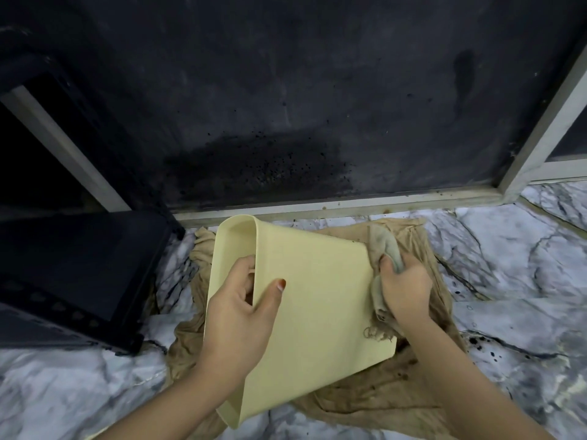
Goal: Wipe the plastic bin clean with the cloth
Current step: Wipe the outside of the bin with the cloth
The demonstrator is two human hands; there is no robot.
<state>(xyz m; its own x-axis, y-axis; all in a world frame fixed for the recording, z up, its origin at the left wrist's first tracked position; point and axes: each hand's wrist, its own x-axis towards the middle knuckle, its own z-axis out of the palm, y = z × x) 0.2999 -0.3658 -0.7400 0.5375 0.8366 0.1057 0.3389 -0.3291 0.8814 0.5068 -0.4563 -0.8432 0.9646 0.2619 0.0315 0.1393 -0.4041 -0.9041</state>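
Left hand (243, 308) grips a rim, thumb outside and fingers curled inside. Right hand (405, 289) is fisted, knuckles up, both forearms reaching forward.

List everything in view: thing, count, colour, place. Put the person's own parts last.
bin: one, pale yellow, lying on its side at centre, opening toward the left
rag: one, grey, pressed against the bin's right end
sheet: one, tan, crumpled on the floor under the bin
floor: white and grey marble pattern, with dark specks
wall panel: one, black, stained, behind
crate: one, black, at left
frame: pale, along the panel's base
left hand: grip on the bin's rim
right hand: grip on the rag
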